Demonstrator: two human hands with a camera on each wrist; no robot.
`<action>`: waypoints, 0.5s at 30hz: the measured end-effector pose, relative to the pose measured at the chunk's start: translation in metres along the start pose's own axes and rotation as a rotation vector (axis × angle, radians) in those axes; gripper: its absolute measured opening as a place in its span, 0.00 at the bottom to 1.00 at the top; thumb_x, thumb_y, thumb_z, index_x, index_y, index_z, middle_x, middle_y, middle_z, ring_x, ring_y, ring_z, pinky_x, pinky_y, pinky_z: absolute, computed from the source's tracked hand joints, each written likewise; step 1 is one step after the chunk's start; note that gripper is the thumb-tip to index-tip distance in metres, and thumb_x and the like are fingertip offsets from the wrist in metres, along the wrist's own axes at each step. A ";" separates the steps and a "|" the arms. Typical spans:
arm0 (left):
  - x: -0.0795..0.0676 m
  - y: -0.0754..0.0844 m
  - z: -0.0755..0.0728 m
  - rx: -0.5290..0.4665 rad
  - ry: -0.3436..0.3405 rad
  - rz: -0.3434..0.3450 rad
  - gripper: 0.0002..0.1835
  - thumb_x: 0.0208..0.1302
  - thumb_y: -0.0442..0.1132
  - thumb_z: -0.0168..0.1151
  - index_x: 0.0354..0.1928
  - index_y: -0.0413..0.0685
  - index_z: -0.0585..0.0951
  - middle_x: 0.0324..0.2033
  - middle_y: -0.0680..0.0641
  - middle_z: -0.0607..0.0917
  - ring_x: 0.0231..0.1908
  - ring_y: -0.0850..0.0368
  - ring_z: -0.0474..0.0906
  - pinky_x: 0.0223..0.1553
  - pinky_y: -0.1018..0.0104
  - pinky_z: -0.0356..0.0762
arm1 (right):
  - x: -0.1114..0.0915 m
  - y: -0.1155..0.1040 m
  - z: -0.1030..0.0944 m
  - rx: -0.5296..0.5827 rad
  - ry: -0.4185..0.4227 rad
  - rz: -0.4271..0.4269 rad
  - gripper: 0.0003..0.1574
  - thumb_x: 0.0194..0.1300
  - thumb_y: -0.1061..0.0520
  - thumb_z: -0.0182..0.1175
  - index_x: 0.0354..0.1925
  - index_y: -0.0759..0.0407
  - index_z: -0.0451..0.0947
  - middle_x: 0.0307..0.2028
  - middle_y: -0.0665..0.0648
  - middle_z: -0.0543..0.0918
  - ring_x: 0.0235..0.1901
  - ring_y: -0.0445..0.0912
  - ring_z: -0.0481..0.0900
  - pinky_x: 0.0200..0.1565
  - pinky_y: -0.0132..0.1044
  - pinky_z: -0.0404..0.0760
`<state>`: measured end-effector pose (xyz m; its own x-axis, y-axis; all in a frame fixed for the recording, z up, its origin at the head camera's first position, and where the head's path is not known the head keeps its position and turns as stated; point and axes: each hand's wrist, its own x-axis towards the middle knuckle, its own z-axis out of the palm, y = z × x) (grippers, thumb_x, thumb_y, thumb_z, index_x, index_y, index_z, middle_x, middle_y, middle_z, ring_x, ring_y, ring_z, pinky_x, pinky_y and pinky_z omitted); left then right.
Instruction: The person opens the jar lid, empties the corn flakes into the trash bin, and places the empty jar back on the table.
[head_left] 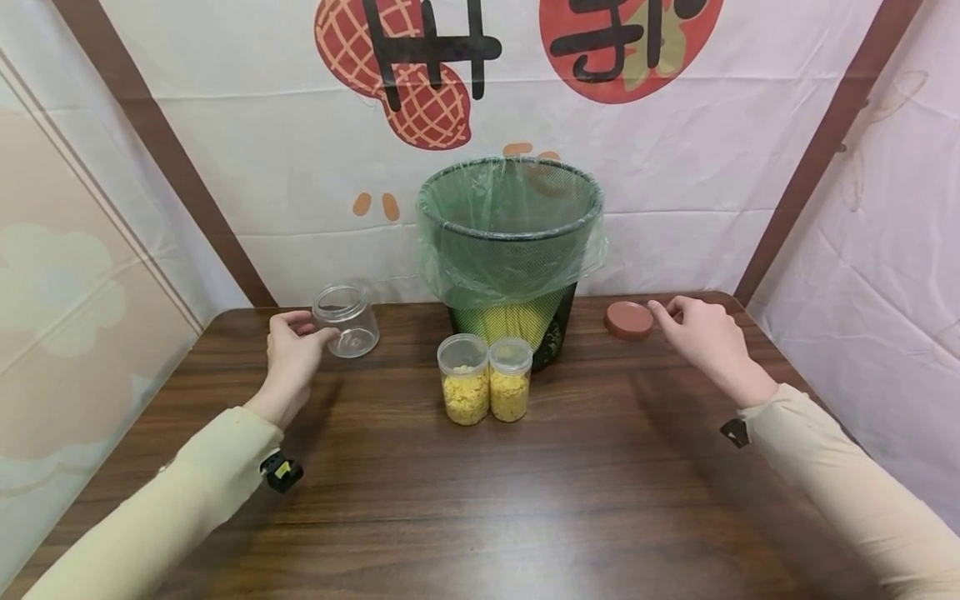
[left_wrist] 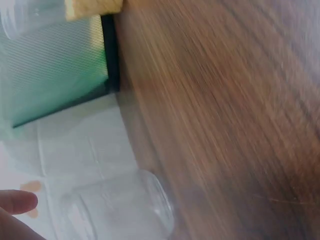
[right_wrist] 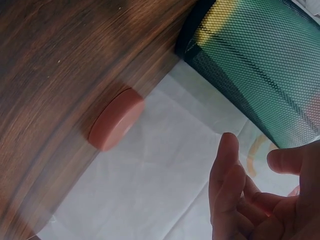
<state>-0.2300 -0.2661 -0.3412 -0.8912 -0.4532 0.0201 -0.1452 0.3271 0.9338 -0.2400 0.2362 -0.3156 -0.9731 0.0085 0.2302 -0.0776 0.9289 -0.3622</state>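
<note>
At the back left of the table is a clear, lidless jar, which looks empty. My left hand is beside it, thumb and fingers parted toward its near side. In the left wrist view a fingertip stands apart from the jar; the other fingers are out of that view. A reddish-brown round lid lies flat at the back right. Just right of it is my right hand, fingers loosely bent and holding nothing. The right wrist view has a gap between these fingers and the lid.
A black mesh bin with a green bag liner stands at the back middle. Before it, side by side, are two clear jars of yellow bits, a larger one and a smaller one. White printed cloth hangs behind the table.
</note>
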 end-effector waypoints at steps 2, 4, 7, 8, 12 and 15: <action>-0.006 0.003 -0.001 -0.039 -0.013 0.027 0.31 0.60 0.37 0.61 0.63 0.42 0.60 0.47 0.54 0.66 0.46 0.64 0.63 0.45 0.75 0.66 | -0.001 -0.002 -0.001 0.005 0.004 -0.009 0.41 0.65 0.25 0.37 0.37 0.57 0.78 0.23 0.54 0.79 0.25 0.51 0.75 0.23 0.40 0.67; -0.012 0.005 -0.002 -0.069 -0.020 0.051 0.29 0.60 0.35 0.60 0.62 0.42 0.61 0.45 0.55 0.68 0.43 0.67 0.64 0.43 0.78 0.67 | -0.003 -0.005 -0.001 0.008 0.008 -0.021 0.39 0.66 0.27 0.38 0.36 0.57 0.78 0.22 0.54 0.78 0.24 0.51 0.75 0.23 0.40 0.67; -0.021 0.007 -0.002 -0.093 -0.034 0.084 0.27 0.61 0.34 0.60 0.60 0.44 0.63 0.44 0.55 0.70 0.40 0.68 0.65 0.41 0.80 0.67 | -0.006 -0.009 -0.001 0.009 0.018 -0.033 0.36 0.67 0.29 0.40 0.35 0.55 0.78 0.21 0.53 0.78 0.24 0.50 0.74 0.23 0.39 0.66; -0.024 0.008 -0.001 -0.092 -0.037 0.096 0.26 0.61 0.34 0.60 0.59 0.44 0.64 0.45 0.55 0.71 0.40 0.68 0.66 0.40 0.80 0.67 | -0.007 -0.011 -0.001 0.010 0.021 -0.039 0.35 0.67 0.29 0.40 0.35 0.55 0.78 0.21 0.53 0.77 0.23 0.50 0.74 0.22 0.39 0.66; -0.036 0.012 0.001 -0.071 -0.045 0.170 0.25 0.60 0.33 0.61 0.58 0.43 0.66 0.46 0.52 0.73 0.41 0.66 0.67 0.41 0.79 0.67 | -0.012 -0.018 0.001 0.011 0.043 -0.066 0.35 0.66 0.28 0.41 0.34 0.53 0.78 0.20 0.52 0.76 0.23 0.50 0.74 0.23 0.39 0.67; -0.044 0.014 0.005 -0.033 -0.054 0.250 0.25 0.60 0.33 0.61 0.58 0.40 0.66 0.48 0.49 0.73 0.43 0.64 0.67 0.44 0.77 0.66 | -0.015 -0.025 0.003 0.016 0.073 -0.103 0.32 0.67 0.30 0.44 0.35 0.53 0.79 0.19 0.51 0.76 0.24 0.50 0.75 0.23 0.41 0.68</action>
<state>-0.1950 -0.2376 -0.3312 -0.9193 -0.3168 0.2336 0.0958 0.3955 0.9134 -0.2244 0.2119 -0.3124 -0.9413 -0.0594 0.3323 -0.1808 0.9200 -0.3478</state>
